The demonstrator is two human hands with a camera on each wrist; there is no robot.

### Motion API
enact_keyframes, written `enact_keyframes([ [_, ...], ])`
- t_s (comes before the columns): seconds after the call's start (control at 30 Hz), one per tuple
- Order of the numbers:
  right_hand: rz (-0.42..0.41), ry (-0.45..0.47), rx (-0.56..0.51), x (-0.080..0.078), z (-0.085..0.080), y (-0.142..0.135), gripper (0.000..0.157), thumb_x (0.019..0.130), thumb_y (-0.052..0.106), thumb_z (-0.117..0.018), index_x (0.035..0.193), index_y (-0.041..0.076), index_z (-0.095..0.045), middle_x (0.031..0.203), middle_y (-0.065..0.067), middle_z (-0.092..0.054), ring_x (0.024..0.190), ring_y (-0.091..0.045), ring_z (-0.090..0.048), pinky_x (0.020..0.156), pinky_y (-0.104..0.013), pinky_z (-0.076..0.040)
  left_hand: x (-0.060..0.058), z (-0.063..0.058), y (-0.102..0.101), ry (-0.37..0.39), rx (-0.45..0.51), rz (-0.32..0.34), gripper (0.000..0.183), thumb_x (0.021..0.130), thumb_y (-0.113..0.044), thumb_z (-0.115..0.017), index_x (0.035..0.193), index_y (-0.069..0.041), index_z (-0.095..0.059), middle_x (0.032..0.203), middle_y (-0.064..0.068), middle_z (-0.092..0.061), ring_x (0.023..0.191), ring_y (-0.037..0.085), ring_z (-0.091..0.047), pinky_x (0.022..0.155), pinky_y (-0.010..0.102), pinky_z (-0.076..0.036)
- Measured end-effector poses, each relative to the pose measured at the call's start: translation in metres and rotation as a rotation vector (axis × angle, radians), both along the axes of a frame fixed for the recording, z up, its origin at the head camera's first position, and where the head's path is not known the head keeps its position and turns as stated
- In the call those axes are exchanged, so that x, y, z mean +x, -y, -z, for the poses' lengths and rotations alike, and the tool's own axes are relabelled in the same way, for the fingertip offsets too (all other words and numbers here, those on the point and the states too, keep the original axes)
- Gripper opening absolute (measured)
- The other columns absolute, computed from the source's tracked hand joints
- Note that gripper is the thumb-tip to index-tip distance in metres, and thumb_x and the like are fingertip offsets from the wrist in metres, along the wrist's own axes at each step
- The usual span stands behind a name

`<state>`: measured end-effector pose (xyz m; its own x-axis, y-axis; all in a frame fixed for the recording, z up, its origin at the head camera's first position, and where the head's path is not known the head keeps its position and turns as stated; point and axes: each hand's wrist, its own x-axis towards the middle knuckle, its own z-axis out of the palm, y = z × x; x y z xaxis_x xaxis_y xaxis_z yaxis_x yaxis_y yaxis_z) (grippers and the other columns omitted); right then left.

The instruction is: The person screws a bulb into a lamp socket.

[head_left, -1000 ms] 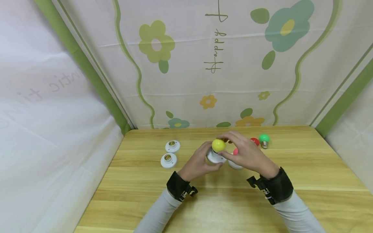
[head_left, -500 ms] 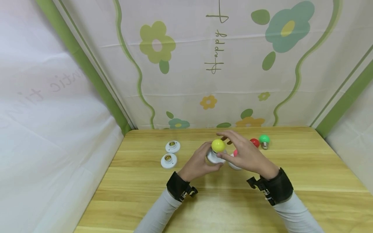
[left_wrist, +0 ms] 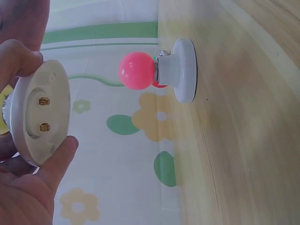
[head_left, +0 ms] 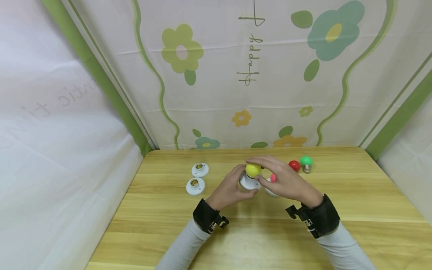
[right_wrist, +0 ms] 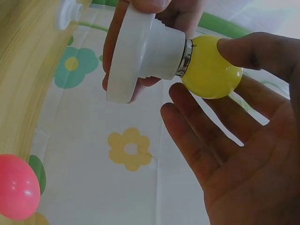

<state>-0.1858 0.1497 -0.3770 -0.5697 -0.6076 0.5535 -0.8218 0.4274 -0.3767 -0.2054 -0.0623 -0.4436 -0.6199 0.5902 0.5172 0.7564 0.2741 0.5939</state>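
Note:
My left hand (head_left: 231, 188) grips a round white lamp holder (right_wrist: 129, 56) by its rim, raised off the table with its underside showing in the left wrist view. A yellow light bulb (right_wrist: 212, 68) sits in the holder's socket, a narrow band of its metal base visible at the collar. My right hand (head_left: 281, 177) pinches the yellow bulb between thumb and fingers; its other fingers spread beneath the bulb in the right wrist view. Just right of the held pair, a pink bulb (left_wrist: 137, 70) stands in another white lamp holder (left_wrist: 186, 70) on the table, partly behind my right hand.
Two bare lamp holders, a rear one (head_left: 200, 170) and a front one (head_left: 195, 186), lie to the left on the wooden table (head_left: 162, 225). A red bulb (head_left: 294, 165) and a green bulb (head_left: 306, 161) lie at the back right. A flowered curtain (head_left: 216, 93) hangs behind.
The right fingers loosened from the yellow bulb half a second ago, lifting away from its top, and now close round it again. The left hand with the holder stays nearly still.

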Motion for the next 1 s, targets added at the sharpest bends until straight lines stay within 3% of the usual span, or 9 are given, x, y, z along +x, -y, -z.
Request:
enact_keyframes([
  [0.27, -0.004, -0.031, -0.013, -0.0007, 0.0014, 0.0006, 0.054, 0.085, 0.007, -0.071, 0.137, 0.006, -0.053, 0.135, -0.011, -0.056, 0.122, -0.025, -0.051, 0.093, -0.046, -0.051, 0.0009, -0.0019, 0.0024, 0.011, -0.021, 0.012, 0.075, 0.085, -0.028, -0.072, 0.147, -0.019, -0.033, 0.141, 0.0, -0.042, 0.122, 0.01, -0.045, 0.097, 0.025, -0.047],
  [0.47, 0.023, -0.043, -0.016, -0.0009, 0.0016, 0.0017, 0.055, 0.084, 0.013, -0.075, 0.135, 0.006, -0.054, 0.132, -0.011, -0.058, 0.116, -0.022, -0.055, 0.088, -0.041, -0.054, 0.002, -0.0025, 0.0032, 0.016, -0.03, 0.01, 0.073, 0.086, -0.032, -0.07, 0.147, -0.02, -0.032, 0.141, 0.001, -0.041, 0.121, 0.011, -0.046, 0.096, 0.024, -0.047],
  [0.8, 0.073, -0.072, -0.056, -0.003, 0.006, 0.0052, 0.054, 0.08, 0.023, -0.079, 0.127, 0.007, -0.059, 0.123, -0.006, -0.061, 0.099, -0.013, -0.06, 0.077, -0.033, -0.056, 0.0021, -0.0023, 0.0031, 0.023, -0.024, 0.01, 0.071, 0.086, -0.028, -0.072, 0.145, -0.018, -0.034, 0.141, 0.0, -0.041, 0.123, 0.01, -0.045, 0.097, 0.023, -0.046],
  [1.0, 0.051, -0.018, -0.043, -0.0018, 0.0037, 0.0034, 0.06, 0.082, 0.026, -0.077, 0.134, 0.008, -0.053, 0.131, -0.005, -0.056, 0.106, -0.013, -0.057, 0.084, -0.037, -0.055, 0.0041, -0.0049, 0.0002, 0.005, -0.003, 0.002, 0.075, 0.08, -0.015, -0.077, 0.143, -0.012, -0.038, 0.139, 0.005, -0.045, 0.121, 0.014, -0.047, 0.097, 0.027, -0.047],
])
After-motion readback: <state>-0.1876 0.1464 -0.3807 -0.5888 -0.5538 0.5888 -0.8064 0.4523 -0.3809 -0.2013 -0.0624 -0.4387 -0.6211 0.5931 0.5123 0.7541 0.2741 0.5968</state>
